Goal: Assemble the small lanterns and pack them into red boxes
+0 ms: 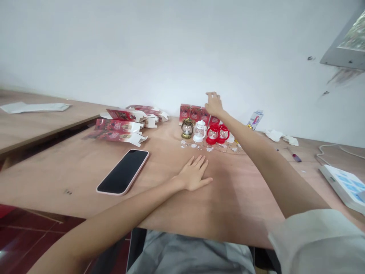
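Note:
My left hand (194, 174) lies flat on the wooden table, palm down with its fingers spread. Over a row of small red printed boxes (195, 113) by the wall, my right hand (214, 104) is raised, its fingers bent loosely apart from the thumb. I see nothing in it, and whether it touches a box is unclear. In front of the boxes stand small lanterns: a bronze lantern (187, 128), a white lantern (199, 131), a red lantern (212, 134) and another red lantern (224, 133) close beside it. Small white paper tags (209, 149) are scattered before them.
Flattened red cartons (119, 131) are piled at the left, behind a phone (123, 172). To the right are crumpled white paper (274, 135), a small screwdriver-like tool (295, 156) and a white box-like item (345, 186). A second table (42, 121) adjoins across a gap.

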`<action>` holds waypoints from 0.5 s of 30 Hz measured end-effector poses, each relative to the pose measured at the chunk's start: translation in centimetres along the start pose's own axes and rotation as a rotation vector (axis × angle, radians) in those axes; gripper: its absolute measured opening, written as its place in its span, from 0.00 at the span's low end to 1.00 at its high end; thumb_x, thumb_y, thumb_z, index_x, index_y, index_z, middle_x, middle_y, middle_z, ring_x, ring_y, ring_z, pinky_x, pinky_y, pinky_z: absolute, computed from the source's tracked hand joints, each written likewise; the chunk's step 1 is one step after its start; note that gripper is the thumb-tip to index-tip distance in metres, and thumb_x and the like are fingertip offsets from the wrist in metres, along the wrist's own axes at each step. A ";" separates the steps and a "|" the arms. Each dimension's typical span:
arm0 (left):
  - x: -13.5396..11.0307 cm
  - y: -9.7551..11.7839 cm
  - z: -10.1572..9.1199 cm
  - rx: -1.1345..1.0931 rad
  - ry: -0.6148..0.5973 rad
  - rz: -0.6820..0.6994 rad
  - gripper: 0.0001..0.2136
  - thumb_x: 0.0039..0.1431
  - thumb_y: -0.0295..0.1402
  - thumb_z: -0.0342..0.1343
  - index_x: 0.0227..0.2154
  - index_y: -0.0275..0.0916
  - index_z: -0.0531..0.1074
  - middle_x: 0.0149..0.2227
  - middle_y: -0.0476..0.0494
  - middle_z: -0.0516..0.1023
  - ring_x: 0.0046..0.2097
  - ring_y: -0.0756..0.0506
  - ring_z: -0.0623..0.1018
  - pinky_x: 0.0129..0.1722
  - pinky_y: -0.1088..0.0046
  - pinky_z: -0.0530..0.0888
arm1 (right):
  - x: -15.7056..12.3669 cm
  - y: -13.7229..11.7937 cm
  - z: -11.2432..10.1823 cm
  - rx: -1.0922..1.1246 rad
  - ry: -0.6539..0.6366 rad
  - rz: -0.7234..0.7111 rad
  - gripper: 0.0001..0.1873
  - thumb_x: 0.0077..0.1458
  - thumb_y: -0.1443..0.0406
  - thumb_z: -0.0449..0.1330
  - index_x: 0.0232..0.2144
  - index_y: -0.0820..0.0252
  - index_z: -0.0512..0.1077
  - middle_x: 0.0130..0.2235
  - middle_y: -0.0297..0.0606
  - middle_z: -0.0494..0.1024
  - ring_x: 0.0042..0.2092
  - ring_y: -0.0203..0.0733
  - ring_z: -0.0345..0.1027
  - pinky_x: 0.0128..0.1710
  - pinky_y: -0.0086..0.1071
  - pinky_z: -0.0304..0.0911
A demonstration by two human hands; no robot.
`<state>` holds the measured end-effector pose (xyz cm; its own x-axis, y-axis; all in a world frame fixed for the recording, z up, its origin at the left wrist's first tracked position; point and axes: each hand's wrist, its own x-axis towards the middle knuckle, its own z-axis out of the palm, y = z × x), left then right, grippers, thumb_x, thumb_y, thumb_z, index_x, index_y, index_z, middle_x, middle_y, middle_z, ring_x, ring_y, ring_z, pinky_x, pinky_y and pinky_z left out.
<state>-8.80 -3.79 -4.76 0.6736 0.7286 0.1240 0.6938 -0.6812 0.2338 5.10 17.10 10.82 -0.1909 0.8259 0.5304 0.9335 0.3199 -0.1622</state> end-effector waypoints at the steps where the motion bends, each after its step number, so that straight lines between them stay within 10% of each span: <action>1: 0.0 0.1 -0.1 0.002 -0.004 -0.004 0.36 0.61 0.52 0.39 0.63 0.28 0.50 0.66 0.28 0.46 0.68 0.35 0.46 0.65 0.53 0.44 | -0.1 -1.5 0.0 0.025 -0.034 -0.089 0.28 0.57 0.67 0.52 0.59 0.67 0.56 0.61 0.58 0.58 0.62 0.61 0.53 0.58 0.55 0.50; 6: 0.0 0.3 -0.3 0.013 -0.018 -0.011 0.36 0.61 0.51 0.39 0.63 0.27 0.50 0.66 0.28 0.46 0.68 0.35 0.46 0.65 0.53 0.45 | -1.5 -8.0 2.0 -0.006 -0.384 -0.225 0.20 0.43 0.60 0.68 0.38 0.66 0.73 0.45 0.52 0.78 0.58 0.63 0.58 0.57 0.57 0.49; 10: 0.1 0.2 -0.3 0.036 -0.032 -0.010 0.36 0.62 0.51 0.38 0.63 0.26 0.49 0.66 0.28 0.45 0.68 0.36 0.46 0.65 0.52 0.45 | -2.6 -9.9 3.3 0.019 -0.382 -0.215 0.11 0.40 0.65 0.69 0.22 0.63 0.70 0.32 0.40 0.80 0.48 0.50 0.69 0.53 0.49 0.58; 15: 0.0 0.0 -0.3 0.022 -0.012 0.000 0.35 0.61 0.52 0.38 0.62 0.28 0.51 0.66 0.29 0.46 0.68 0.36 0.47 0.65 0.52 0.46 | -2.9 -8.9 -0.2 0.181 -0.236 -0.277 0.08 0.48 0.66 0.64 0.31 0.63 0.70 0.40 0.46 0.78 0.43 0.45 0.71 0.48 0.41 0.64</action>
<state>-8.88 -3.79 -4.44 0.6765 0.7279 0.1122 0.6993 -0.6826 0.2121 -2.56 11.77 10.88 -0.5120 0.7742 0.3721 0.7723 0.6045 -0.1951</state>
